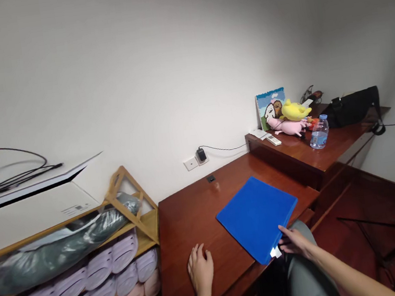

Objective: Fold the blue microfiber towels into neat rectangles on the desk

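Note:
A flat blue cloth (257,215) lies on the dark red wooden desk (187,212), its near corner hanging over the front edge. My right hand (293,242) is closed on that near corner, beside a small white tag. My left hand (200,268) rests flat on the desk top to the left of the cloth, fingers stretched out, holding nothing. A watch band shows on my left wrist.
A raised shelf (300,154) at the back right carries plush toys (290,119), a water bottle (319,133), a remote and a black bag (354,105). A wooden rack (133,210) with stacked slippers stands on the left. A wall socket with a charger (201,155) is behind the desk.

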Demonstrator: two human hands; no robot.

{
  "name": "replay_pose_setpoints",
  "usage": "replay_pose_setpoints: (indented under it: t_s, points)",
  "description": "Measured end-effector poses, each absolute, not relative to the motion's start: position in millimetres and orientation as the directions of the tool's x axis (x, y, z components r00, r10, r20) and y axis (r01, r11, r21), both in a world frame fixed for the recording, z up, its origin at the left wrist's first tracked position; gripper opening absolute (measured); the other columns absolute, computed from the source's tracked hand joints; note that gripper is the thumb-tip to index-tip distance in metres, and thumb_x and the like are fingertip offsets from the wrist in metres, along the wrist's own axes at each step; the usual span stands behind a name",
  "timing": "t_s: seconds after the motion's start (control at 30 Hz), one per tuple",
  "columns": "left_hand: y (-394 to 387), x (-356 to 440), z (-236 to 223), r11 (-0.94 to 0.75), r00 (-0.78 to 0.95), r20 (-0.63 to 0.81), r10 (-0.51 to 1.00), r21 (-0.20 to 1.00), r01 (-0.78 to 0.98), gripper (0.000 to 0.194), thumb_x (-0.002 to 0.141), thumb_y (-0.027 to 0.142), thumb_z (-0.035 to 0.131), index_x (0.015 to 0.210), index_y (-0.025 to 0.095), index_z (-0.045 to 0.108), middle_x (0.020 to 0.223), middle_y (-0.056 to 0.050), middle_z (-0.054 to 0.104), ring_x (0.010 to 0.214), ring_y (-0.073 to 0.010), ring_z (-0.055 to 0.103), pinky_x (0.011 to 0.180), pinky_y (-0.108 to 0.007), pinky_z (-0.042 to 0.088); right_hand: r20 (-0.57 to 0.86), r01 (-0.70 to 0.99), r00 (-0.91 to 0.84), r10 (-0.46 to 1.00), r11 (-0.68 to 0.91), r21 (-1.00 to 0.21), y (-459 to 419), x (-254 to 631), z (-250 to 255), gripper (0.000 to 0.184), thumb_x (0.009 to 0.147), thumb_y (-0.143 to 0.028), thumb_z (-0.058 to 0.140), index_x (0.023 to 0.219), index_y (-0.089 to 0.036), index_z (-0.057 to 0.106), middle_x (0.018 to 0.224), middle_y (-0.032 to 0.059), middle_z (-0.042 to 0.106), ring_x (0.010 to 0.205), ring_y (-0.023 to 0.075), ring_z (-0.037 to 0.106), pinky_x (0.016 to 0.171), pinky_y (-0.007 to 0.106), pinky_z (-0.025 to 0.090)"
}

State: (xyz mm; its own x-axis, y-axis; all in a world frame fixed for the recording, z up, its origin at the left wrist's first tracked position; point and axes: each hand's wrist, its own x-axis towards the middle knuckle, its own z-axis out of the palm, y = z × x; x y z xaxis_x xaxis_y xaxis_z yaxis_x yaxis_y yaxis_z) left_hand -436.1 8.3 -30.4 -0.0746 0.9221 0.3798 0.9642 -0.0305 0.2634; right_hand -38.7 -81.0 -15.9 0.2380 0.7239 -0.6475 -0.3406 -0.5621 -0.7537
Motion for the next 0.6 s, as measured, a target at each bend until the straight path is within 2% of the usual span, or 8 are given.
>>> replay_pose_setpoints:
  t_s: [0.13, 0.2, 0.3, 0.37, 0.47, 0.53, 0.6]
  points:
    - [8, -438, -32, -0.041, -0.068, 0.393, 0.917, 0.261, 0.964, 0.040, 0.098, 0.024, 0.043, 0.126, 0.015, 0.071, 0.142, -0.015, 0.066, 0.134, -0.0297, 0.056, 0.112, -0.043, 0.044, -0.614, -0.522, 0.282, 0.737, -0.418, -0.743, -96, -7, -22, 0.039, 0.074, -0.048, 0.085, 0.089, -0.024, 0.059, 0.086, 0.0077, 0.076, 0.083, 0.0243, 0.078, 0.072, 0.027, 0.064]
    - [8, -438, -33, -0.041, -0.069, 0.401, 0.914, 0.260, 0.965, 0.040, 0.098, 0.023, 0.044, 0.125, 0.015, 0.072, 0.141, -0.014, 0.066, 0.134, -0.0298, 0.057, 0.112, -0.043, 0.044, -0.657, -0.579, 0.231, 0.718, -0.441, -0.686, -100, 7, -18, 0.047, 0.072, -0.055, 0.085, 0.095, -0.024, 0.059, 0.092, 0.0096, 0.076, 0.087, 0.0252, 0.078, 0.076, 0.030, 0.065]
    - [9, -438, -33, -0.033, -0.077, 0.408, 0.910, 0.256, 0.966, 0.039, 0.097, 0.023, 0.045, 0.123, 0.016, 0.073, 0.139, -0.014, 0.067, 0.133, -0.0306, 0.058, 0.112, -0.044, 0.045, -0.704, -0.539, 0.110, 0.701, -0.553, -0.635, -97, -5, -11, 0.061, 0.067, -0.070, 0.084, 0.098, -0.025, 0.058, 0.095, 0.0104, 0.075, 0.086, 0.0261, 0.078, 0.076, 0.033, 0.066]
    - [10, -438, -34, -0.027, -0.084, 0.408, 0.909, 0.257, 0.966, 0.039, 0.096, 0.024, 0.046, 0.123, 0.017, 0.073, 0.139, -0.014, 0.068, 0.133, -0.0306, 0.058, 0.111, -0.044, 0.045, -0.684, -0.495, 0.126, 0.719, -0.552, -0.671, -91, -31, -12, 0.058, 0.065, -0.070, 0.085, 0.092, -0.026, 0.058, 0.086, 0.0055, 0.071, 0.079, 0.0243, 0.076, 0.073, 0.032, 0.065]
    - [12, -441, -37, -0.034, -0.080, 0.409, 0.909, 0.264, 0.964, 0.038, 0.096, 0.024, 0.046, 0.123, 0.019, 0.073, 0.139, -0.012, 0.068, 0.134, -0.0295, 0.057, 0.112, -0.043, 0.045, -0.584, -0.498, 0.225, 0.780, -0.424, -0.757, -83, -62, -21, 0.053, 0.062, -0.062, 0.088, 0.075, -0.028, 0.051, 0.066, -0.0032, 0.057, 0.063, 0.0194, 0.069, 0.065, 0.030, 0.062]
    - [13, -443, -38, -0.049, -0.069, 0.413, 0.908, 0.268, 0.962, 0.039, 0.096, 0.025, 0.046, 0.123, 0.019, 0.073, 0.140, -0.012, 0.068, 0.134, -0.0290, 0.057, 0.112, -0.042, 0.045, -0.528, -0.521, 0.266, 0.807, -0.341, -0.783, -84, -64, -26, 0.055, 0.057, -0.058, 0.091, 0.069, -0.028, 0.047, 0.061, -0.0055, 0.051, 0.058, 0.0166, 0.064, 0.064, 0.029, 0.061]
    - [14, -444, -39, -0.056, -0.062, 0.416, 0.907, 0.267, 0.962, 0.039, 0.095, 0.025, 0.046, 0.123, 0.019, 0.073, 0.139, -0.012, 0.068, 0.133, -0.0289, 0.058, 0.111, -0.041, 0.045, -0.517, -0.519, 0.281, 0.808, -0.325, -0.790, -92, -50, -26, 0.054, 0.052, -0.055, 0.092, 0.067, -0.028, 0.047, 0.061, -0.0055, 0.051, 0.060, 0.0171, 0.064, 0.064, 0.029, 0.061]
